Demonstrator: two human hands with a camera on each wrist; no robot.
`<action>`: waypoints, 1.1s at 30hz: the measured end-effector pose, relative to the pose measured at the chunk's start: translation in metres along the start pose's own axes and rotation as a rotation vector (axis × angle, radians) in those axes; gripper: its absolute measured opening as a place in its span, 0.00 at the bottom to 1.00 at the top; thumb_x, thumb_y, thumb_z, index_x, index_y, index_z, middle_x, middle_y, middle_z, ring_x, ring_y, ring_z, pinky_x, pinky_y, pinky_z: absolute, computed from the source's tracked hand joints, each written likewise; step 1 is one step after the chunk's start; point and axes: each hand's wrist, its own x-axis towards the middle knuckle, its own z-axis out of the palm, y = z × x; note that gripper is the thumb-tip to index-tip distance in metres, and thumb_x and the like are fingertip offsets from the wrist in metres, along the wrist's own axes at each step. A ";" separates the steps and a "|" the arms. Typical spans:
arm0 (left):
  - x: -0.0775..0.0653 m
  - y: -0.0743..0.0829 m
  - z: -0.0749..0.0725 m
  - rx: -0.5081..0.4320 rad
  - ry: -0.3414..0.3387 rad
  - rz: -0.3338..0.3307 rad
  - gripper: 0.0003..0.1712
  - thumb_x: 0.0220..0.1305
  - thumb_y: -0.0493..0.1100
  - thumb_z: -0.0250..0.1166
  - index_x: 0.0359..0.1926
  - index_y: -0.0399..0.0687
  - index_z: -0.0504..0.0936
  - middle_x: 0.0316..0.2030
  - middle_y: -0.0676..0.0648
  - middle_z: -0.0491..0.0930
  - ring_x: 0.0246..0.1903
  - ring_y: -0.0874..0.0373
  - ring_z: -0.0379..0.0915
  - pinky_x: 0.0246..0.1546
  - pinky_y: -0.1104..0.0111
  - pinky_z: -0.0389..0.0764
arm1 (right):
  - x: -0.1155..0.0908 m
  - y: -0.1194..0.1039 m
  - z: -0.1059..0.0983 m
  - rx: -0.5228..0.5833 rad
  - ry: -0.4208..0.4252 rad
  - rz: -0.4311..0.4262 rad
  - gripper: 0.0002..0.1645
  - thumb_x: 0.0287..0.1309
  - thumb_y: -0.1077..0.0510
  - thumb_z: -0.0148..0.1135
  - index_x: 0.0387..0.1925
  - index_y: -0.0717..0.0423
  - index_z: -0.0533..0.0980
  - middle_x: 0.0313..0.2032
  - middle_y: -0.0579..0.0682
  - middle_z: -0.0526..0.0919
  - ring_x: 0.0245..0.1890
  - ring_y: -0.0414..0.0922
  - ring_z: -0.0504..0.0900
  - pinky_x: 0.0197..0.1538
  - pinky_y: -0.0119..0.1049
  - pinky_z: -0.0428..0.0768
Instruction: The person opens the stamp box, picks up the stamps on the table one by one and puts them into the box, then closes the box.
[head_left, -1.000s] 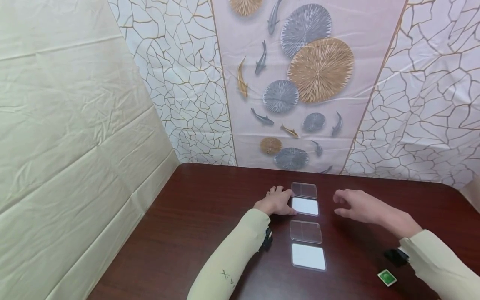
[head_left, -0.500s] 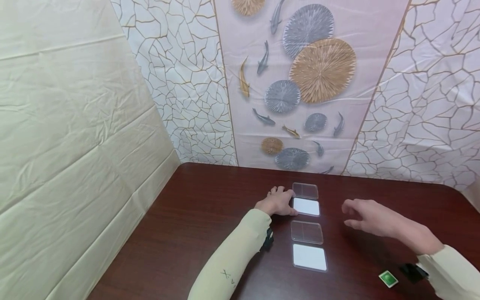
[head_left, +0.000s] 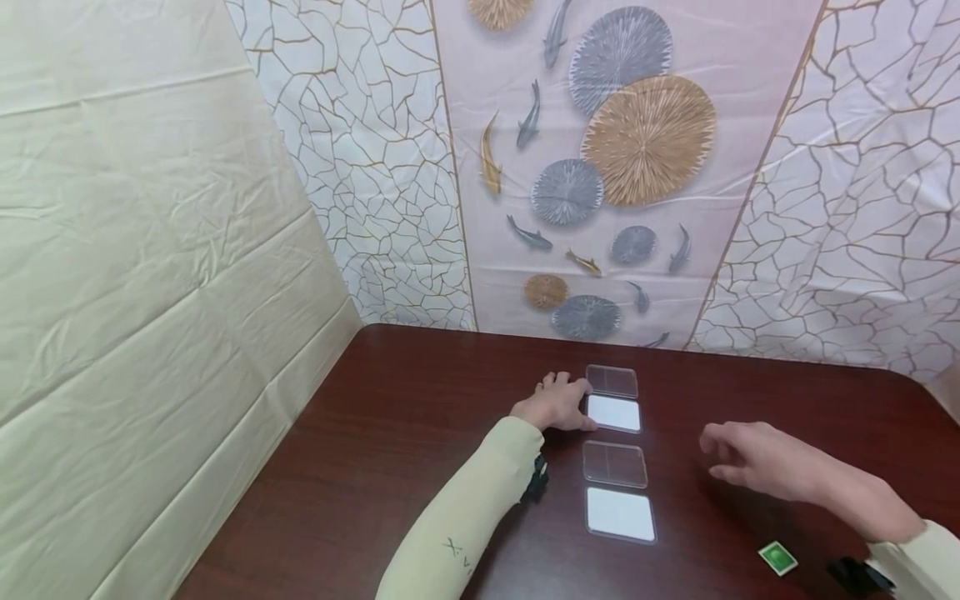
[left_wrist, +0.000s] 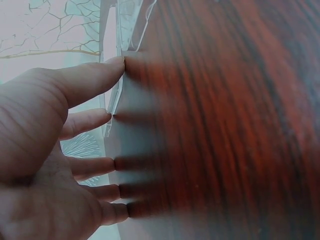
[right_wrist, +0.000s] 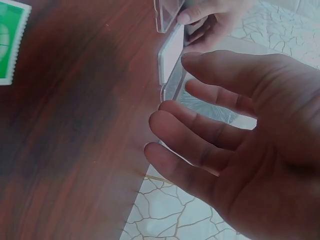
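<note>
My left hand rests on the table at the far white-bottomed clear plastic case. Its thumb and index fingertips are right at the case's left corners; the other fingers stand nearly straight on the tabletop, as the left wrist view shows. My right hand hangs above the table to the right, fingers loosely bent, nothing between them. Nearest to it on the near side lies a green postage stamp with a white perforated border, also partly in the right wrist view as a stamp at the upper left.
Clear lids lie just beyond each white case: a far lid and a nearer lid. A second white case lies closest to me in that column. Patterned cloth hangs behind the dark red wooden table.
My right hand has moved right and toward me, nearer the stamp. The left hand stays at the far case. The view has shifted slightly.
</note>
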 end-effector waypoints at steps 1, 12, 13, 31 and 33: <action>0.000 0.000 0.000 0.000 -0.001 0.000 0.35 0.62 0.63 0.65 0.68 0.64 0.67 0.71 0.47 0.59 0.72 0.47 0.51 0.72 0.56 0.58 | -0.002 0.001 0.001 0.007 -0.008 -0.006 0.12 0.55 0.56 0.70 0.40 0.49 0.76 0.26 0.36 0.72 0.25 0.27 0.67 0.28 0.28 0.70; -0.002 0.000 -0.003 0.005 0.002 0.003 0.36 0.60 0.63 0.65 0.67 0.64 0.68 0.71 0.47 0.59 0.72 0.47 0.51 0.72 0.56 0.59 | -0.020 0.007 0.011 0.032 -0.030 -0.088 0.11 0.55 0.59 0.69 0.37 0.45 0.75 0.24 0.33 0.71 0.24 0.26 0.66 0.26 0.27 0.67; -0.001 0.000 -0.003 0.009 0.003 0.005 0.36 0.60 0.64 0.65 0.67 0.64 0.68 0.71 0.47 0.60 0.72 0.47 0.51 0.72 0.56 0.59 | -0.021 0.007 0.012 0.034 -0.032 -0.097 0.11 0.55 0.59 0.69 0.37 0.45 0.75 0.24 0.33 0.71 0.24 0.26 0.66 0.26 0.27 0.67; 0.000 -0.001 -0.005 0.016 -0.010 0.008 0.35 0.61 0.64 0.65 0.67 0.64 0.68 0.70 0.48 0.60 0.71 0.48 0.52 0.71 0.56 0.60 | -0.039 0.012 0.016 0.068 -0.125 -0.090 0.13 0.53 0.61 0.69 0.36 0.45 0.73 0.23 0.32 0.70 0.22 0.26 0.65 0.25 0.28 0.65; 0.000 -0.001 -0.005 0.015 -0.011 0.008 0.35 0.61 0.64 0.65 0.67 0.64 0.68 0.70 0.48 0.60 0.71 0.48 0.52 0.71 0.57 0.59 | -0.041 0.013 0.016 0.079 -0.144 -0.095 0.13 0.53 0.62 0.69 0.36 0.46 0.73 0.22 0.31 0.70 0.23 0.26 0.66 0.25 0.28 0.65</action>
